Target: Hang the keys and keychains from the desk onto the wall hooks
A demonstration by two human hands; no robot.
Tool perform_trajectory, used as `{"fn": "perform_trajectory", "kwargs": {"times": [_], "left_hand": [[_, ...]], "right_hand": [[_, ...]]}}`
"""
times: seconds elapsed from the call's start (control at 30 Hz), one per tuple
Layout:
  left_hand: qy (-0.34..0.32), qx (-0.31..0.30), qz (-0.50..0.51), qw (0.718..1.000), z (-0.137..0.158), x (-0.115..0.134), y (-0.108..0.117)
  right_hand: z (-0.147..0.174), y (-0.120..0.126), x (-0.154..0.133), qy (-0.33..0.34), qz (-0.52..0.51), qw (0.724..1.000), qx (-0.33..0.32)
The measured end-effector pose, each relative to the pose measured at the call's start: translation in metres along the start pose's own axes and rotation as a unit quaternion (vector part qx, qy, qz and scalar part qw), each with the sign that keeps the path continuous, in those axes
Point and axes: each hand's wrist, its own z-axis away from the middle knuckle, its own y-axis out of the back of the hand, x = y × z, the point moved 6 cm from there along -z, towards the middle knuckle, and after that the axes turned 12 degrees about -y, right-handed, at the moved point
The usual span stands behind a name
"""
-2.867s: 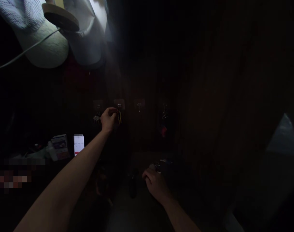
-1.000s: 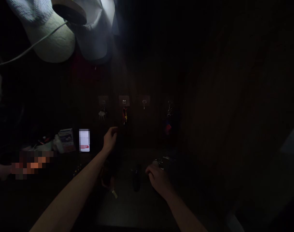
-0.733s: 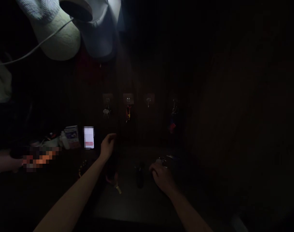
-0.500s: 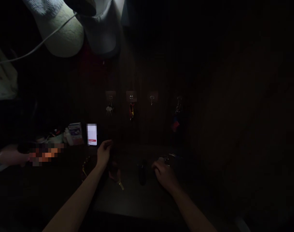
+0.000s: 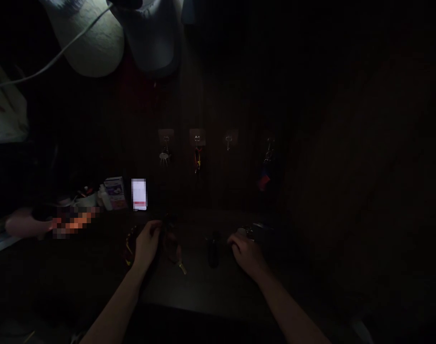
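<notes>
My left hand (image 5: pixel 146 244) rests low on the dark tabletop, its fingers bent inward; what they hold, if anything, is hidden. To its left lies a beaded cord (image 5: pixel 129 246) with yellow parts. On its right is a brown strap-like item (image 5: pixel 175 248) with a brass-coloured end. My right hand (image 5: pixel 247 255) is curled on the table, fingers together, right beside a bunch of shiny metal keys (image 5: pixel 243 231); contact is too dark to make out. Between both hands lies a small black oblong object (image 5: pixel 212 251).
Wall hooks hold a key bunch (image 5: pixel 164 156), a red-yellow cord (image 5: pixel 197 160) and a red-blue keychain (image 5: pixel 264 179); another hook (image 5: pixel 228 139) is bare. A lit phone (image 5: pixel 139 193) stands behind, near a small box (image 5: pixel 115 192) and a pink object (image 5: pixel 24 224). Caps (image 5: pixel 146 43) hang above.
My left hand has drawn back and down beside the strap-like item, its fingers more bent. My right hand stays by the keys. The view has shifted slightly.
</notes>
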Motion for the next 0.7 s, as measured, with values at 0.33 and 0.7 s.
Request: {"fn": "perform_trajectory", "kwargs": {"times": [0.33, 0.7], "left_hand": [[-0.064, -0.167, -0.214, 0.96, 0.014, 0.015, -0.029], [-0.132, -0.295, -0.163, 0.932, 0.012, 0.047, -0.081]], "right_hand": [[-0.001, 0.001, 0.001, 0.004, -0.014, 1.0, 0.008], [0.0, 0.003, -0.001, -0.003, -0.007, 1.0, 0.006]]}}
